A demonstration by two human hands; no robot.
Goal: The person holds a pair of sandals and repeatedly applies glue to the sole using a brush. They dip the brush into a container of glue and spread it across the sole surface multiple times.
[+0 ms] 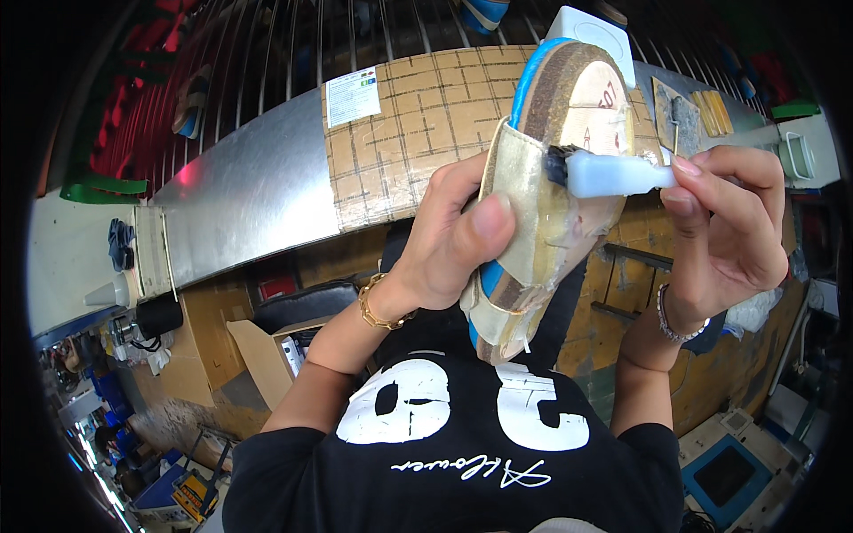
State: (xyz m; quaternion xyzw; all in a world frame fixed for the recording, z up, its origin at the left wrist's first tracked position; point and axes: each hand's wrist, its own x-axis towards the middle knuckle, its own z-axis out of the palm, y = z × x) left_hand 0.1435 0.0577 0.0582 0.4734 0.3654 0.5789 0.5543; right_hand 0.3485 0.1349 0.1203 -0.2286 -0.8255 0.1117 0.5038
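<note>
My left hand [453, 235] grips a sandal [524, 191] by its pale gold strap and holds it up, sole side turned toward me. The sandal has a bright blue edge, a brown layered rim and a beige bottom with marks on it. Between the thumb and fingers of my right hand [733, 213] is a brush [613, 175] with a translucent white handle. Its dark bristles touch the sandal where the strap's folded edge meets the bottom. The palm side of my left fingers is hidden behind the sandal.
Under the sandal, a cardboard sheet [422, 133] covers part of a metal worktable [253, 173]. A white box [609, 40] and a board with yellow sticks [711, 113] lie beyond. Metal bars [284, 53] run behind, with other shoes on them. An open carton [262, 360] stands below left.
</note>
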